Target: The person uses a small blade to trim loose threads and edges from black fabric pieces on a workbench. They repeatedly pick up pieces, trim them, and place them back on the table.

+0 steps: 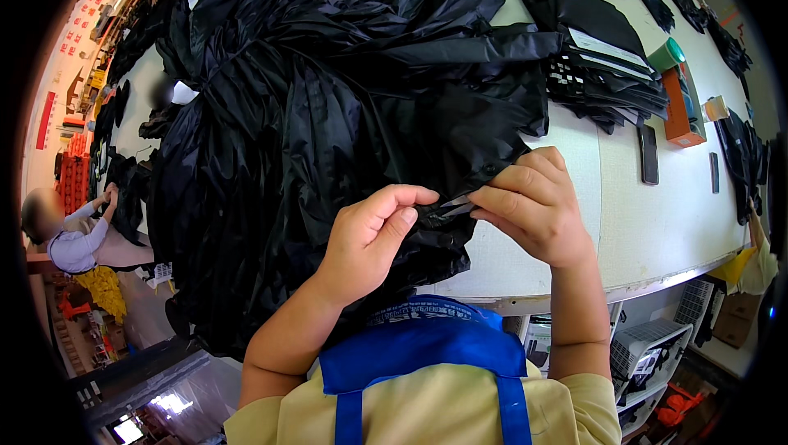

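Pinching a fold of the big, glossy black fabric heap (328, 133) spread over the white tabletop (657, 223), the left hand (369, 236) and right hand (529, 207) clamp its thin, slippery-looking, limp edge near a small metal clip (454, 205).

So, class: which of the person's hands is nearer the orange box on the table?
Right. The right hand is below-left of the orange box; the left hand is farther left, across the black fabric.

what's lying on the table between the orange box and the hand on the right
In the head view, a dark phone lies on the white table between the orange box and the right hand.
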Tool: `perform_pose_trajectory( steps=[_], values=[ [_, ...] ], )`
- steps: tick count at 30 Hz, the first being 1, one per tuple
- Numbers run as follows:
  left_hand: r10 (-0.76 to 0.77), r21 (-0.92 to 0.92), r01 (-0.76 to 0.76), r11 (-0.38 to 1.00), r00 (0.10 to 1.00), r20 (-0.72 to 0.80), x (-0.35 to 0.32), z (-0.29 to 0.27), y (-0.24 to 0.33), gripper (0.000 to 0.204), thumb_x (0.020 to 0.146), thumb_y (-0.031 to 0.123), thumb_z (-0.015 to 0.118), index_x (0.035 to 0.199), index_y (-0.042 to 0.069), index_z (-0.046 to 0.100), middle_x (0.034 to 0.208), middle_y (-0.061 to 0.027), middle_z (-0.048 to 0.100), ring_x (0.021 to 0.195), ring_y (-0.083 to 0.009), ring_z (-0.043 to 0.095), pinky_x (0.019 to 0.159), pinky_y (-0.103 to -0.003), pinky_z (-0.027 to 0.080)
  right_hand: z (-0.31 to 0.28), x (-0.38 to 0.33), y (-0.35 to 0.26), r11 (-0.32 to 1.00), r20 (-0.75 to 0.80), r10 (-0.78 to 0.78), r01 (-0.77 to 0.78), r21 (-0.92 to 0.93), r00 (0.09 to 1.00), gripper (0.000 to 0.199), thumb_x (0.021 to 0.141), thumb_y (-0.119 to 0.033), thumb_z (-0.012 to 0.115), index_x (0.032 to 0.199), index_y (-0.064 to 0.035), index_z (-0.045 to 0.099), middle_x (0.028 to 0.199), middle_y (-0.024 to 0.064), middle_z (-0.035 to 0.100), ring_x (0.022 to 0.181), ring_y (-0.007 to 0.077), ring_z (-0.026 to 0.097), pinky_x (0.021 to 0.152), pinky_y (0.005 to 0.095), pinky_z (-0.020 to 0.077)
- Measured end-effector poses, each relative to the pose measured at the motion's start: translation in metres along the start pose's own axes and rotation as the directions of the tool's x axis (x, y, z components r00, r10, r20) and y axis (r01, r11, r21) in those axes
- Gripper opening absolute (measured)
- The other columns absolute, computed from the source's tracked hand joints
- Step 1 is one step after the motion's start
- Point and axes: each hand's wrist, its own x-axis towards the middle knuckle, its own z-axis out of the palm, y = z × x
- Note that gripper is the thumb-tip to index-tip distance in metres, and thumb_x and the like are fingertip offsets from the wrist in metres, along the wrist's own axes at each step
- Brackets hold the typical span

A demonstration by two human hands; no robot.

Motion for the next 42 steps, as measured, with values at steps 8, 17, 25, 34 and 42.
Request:
perform_pose_trajectory(
  steps=[8,17,25,34,42],
  values=[
    [0.013,-0.009,-0.013,1.000,0.999,0.041,0.001,0.000,0.001,0.020,0.093,0.006,0.048,0.108,0.001,0.060,0.073,0.0012,0.055,0.064,-0.0036,0.045,0.059,-0.019,0.037,0.003,-0.001,-0.001,0.995,-0.005,0.036,-0.036,0.097,0.999,0.029,0.060,-0.018,0.075,0.088,-0.0121,0.068,0.082,-0.0005,0.060,0.072,0.0183,0.054,0.068,0.0311,0.0377],
    [0.014,-0.003,-0.014,1.000,0.999,0.053,0.001,-0.004,0.000,0.020,0.093,0.006,0.047,0.109,0.002,0.059,0.070,0.0029,0.051,0.061,-0.0034,0.042,0.058,-0.019,0.035,0.003,-0.006,0.000,0.997,-0.052,0.043,-0.040,0.059,0.998,0.029,0.059,-0.017,0.077,0.086,-0.0119,0.069,0.084,-0.0010,0.061,0.072,0.0183,0.054,0.067,0.0312,0.0377],
    [0.011,-0.033,-0.010,0.999,0.999,0.045,0.000,-0.003,0.000,0.019,0.093,0.005,0.047,0.107,0.002,0.059,0.070,0.0037,0.050,0.062,-0.0033,0.041,0.058,-0.019,0.035,0.010,-0.010,0.002,0.985,-0.069,0.082,-0.070,0.161,0.994,0.028,0.062,-0.018,0.077,0.088,-0.0109,0.069,0.084,0.0001,0.061,0.073,0.0190,0.055,0.067,0.0311,0.0376],
    [-0.003,-0.001,0.003,1.000,0.999,0.050,-0.002,-0.003,0.002,0.019,0.093,0.007,0.047,0.107,0.002,0.059,0.069,0.0039,0.049,0.061,-0.0032,0.041,0.057,-0.019,0.035,0.006,-0.011,0.001,0.989,-0.059,0.060,-0.052,0.141,0.996,0.028,0.062,-0.017,0.077,0.089,-0.0114,0.070,0.085,-0.0001,0.061,0.072,0.0185,0.054,0.068,0.0308,0.0373],
    [-0.064,-0.035,0.067,0.997,0.994,0.083,-0.003,-0.004,0.008,0.019,0.094,0.007,0.048,0.108,-0.001,0.059,0.083,0.0046,0.055,0.070,-0.0010,0.042,0.064,-0.016,0.034,0.006,-0.012,0.001,0.979,-0.050,0.073,-0.062,0.192,0.996,0.030,0.062,-0.016,0.077,0.090,-0.0121,0.070,0.085,-0.0009,0.062,0.072,0.0183,0.054,0.068,0.0304,0.0373]
  ],
)
